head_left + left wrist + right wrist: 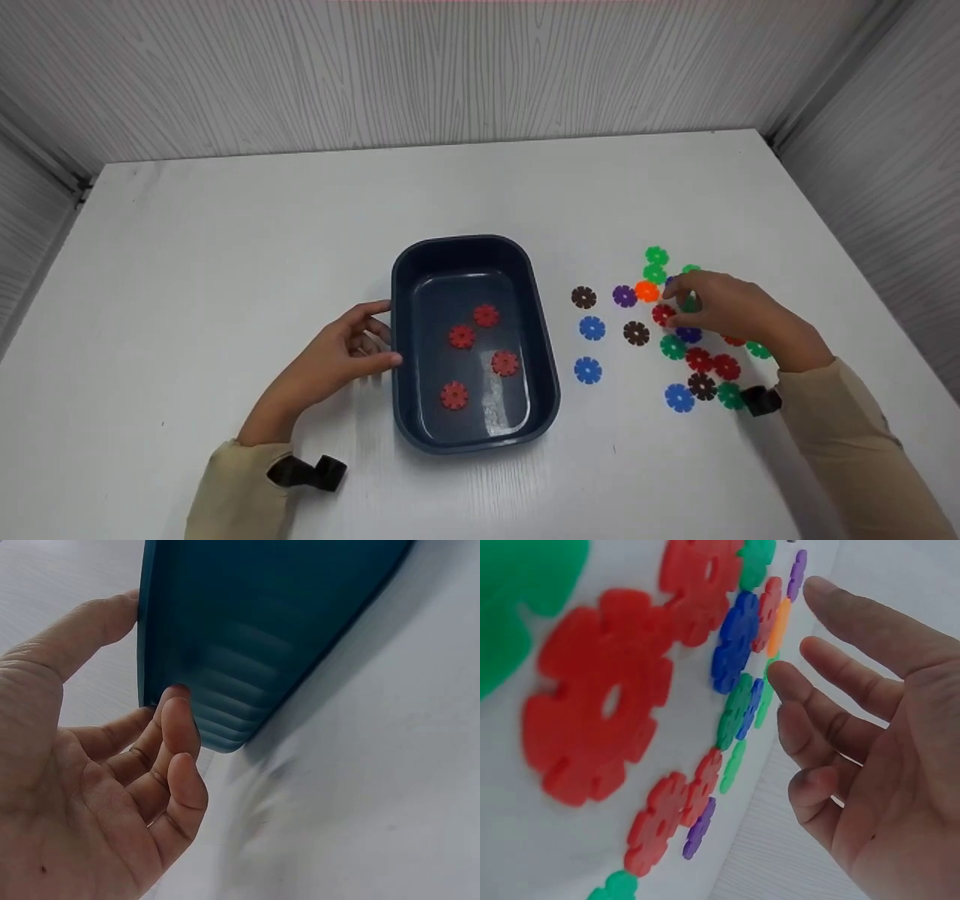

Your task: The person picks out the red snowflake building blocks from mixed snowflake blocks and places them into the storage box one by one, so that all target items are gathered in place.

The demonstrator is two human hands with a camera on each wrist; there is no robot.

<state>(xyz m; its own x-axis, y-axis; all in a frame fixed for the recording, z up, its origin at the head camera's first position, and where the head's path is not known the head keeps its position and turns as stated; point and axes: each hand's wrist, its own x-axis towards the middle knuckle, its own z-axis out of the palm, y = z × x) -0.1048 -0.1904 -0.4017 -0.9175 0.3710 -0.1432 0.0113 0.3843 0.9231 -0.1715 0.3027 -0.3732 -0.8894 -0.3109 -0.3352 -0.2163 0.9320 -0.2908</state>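
Observation:
A dark blue plastic tray [401, 420] stands mid-table with several red notched discs [454, 395] inside. My left hand [334, 360] is at its left side, thumb and fingertips touching the rim and outer wall; in the left wrist view the other fingers of that hand [112, 780] bend loosely. Over the scattered discs on the right is my right hand [731, 307], thumb and forefinger apart around a red disc [661, 315]. In the right wrist view, nothing shows between the fingers of that hand [877, 742].
Notched discs lie flat right of the tray, among them a blue disc [588, 370], a brown disc [636, 333], an orange disc [646, 292], a purple disc [624, 296] and a green disc [657, 256]. A pale wood-grain panel [450, 75] rises behind the white table [225, 247].

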